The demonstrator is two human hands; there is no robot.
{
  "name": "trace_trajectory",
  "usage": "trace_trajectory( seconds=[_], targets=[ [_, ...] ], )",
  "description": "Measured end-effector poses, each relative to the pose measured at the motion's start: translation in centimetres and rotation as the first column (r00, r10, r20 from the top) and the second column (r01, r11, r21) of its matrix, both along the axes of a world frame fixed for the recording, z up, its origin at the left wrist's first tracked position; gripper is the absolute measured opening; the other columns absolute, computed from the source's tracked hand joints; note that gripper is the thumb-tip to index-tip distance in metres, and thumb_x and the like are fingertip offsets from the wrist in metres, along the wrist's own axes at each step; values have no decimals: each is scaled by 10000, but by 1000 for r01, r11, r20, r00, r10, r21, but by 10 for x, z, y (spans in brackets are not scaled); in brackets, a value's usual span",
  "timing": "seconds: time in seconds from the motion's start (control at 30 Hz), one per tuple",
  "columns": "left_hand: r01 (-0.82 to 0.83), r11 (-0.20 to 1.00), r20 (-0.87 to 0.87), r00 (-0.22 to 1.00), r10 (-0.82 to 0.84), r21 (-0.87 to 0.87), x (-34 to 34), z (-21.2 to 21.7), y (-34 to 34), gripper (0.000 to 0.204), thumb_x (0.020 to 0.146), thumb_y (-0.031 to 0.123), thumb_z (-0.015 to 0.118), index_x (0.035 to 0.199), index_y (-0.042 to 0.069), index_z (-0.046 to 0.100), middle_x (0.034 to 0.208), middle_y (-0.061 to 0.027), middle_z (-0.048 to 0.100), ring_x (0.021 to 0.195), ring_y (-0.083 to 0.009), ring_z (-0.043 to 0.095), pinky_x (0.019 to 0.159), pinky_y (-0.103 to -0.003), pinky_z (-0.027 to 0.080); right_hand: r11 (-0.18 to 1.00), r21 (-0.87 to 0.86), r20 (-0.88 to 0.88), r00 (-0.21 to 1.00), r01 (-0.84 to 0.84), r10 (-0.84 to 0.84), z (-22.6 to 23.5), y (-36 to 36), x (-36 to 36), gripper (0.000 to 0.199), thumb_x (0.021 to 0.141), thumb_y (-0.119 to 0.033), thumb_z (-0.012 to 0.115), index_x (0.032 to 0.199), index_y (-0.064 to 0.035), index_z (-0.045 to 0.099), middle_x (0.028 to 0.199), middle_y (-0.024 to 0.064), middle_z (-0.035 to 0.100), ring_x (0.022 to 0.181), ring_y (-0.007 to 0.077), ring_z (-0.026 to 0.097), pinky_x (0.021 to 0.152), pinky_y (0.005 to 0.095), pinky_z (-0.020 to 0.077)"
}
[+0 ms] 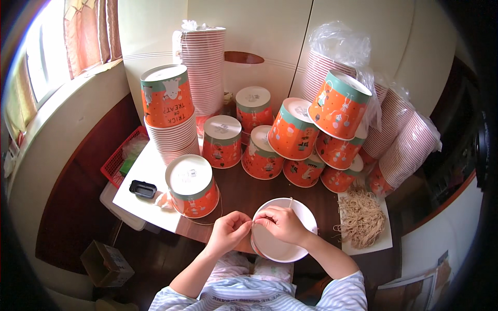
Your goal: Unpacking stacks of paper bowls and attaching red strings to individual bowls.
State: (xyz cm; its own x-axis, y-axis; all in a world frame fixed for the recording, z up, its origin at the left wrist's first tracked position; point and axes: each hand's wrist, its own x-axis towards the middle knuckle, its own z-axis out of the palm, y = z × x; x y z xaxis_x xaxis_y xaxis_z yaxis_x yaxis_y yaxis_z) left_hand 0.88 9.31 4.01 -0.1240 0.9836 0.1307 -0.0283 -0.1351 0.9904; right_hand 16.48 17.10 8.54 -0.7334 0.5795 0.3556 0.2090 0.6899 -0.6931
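Note:
A white-lined paper bucket (285, 248) sits mouth up at the table's near edge, in front of my body. Above its left rim my left hand (231, 231) and my right hand (281, 224) meet, thumbs and fingertips pinched closed. They appear to grip a thin tan twine (205, 224), which curves from beside the upside-down orange and green bucket (193, 194) towards my left hand. Its end between the fingers is too small to see clearly. My right wrist crosses over the bucket's mouth. A short bit of twine (291, 201) shows at the far rim.
Several upside-down orange buckets (222, 145) stand across the back, some stacked. Tall sleeves of nested buckets (202, 72) rise behind and at right (407, 150). A bundle of cut twine (361, 217) lies at right. A black tray (142, 189) and red basket (115, 160) are at left.

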Motion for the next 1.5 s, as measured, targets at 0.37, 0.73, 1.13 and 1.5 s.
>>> trace_trajectory(
  seconds=[0.37, 0.73, 1.13, 1.5],
  targets=[
    [-166, 983, 23, 986, 165, 78, 3, -1, 1, 65, 817, 44, 572, 828, -18, 553, 655, 3, 561, 601, -8, 482, 524, -153, 395, 1000, -8, 32, 999, 16, -16, 3, -2, 0, 60, 775, -92, 583, 789, -34, 586, 726, 100, 601, 651, 237, 597, 569, 319, 464],
    [-150, 987, 31, 988, 148, 52, 8, -12, 2, 65, 817, 42, 563, 813, -20, 545, 651, 8, 556, 598, -10, 487, 520, -154, 401, 1000, 6, 66, 998, -25, 24, 1, -4, 3, 53, 767, -55, 549, 805, -45, 512, 759, 106, 568, 685, 284, 575, 569, 366, 446],
    [-183, 969, 24, 983, 181, 166, 3, -35, -8, 26, 817, 16, 555, 816, 2, 532, 806, -36, 515, 707, -68, 493, 635, -192, 410, 996, 95, 163, 987, 2, -18, 28, -59, 20, 113, 792, -102, 563, 892, -63, 529, 796, 89, 578, 696, 248, 598, 554, 327, 480],
    [-61, 988, 262, 960, 97, -140, 2, -66, -48, 89, 849, 68, 527, 888, -5, 562, 910, -44, 567, 845, -88, 518, 749, -218, 405, 998, -14, 153, 987, 53, -50, -112, -152, 1, 229, 715, -37, 551, 930, -105, 590, 770, 44, 605, 660, 193, 611, 547, 304, 498]
  ],
)
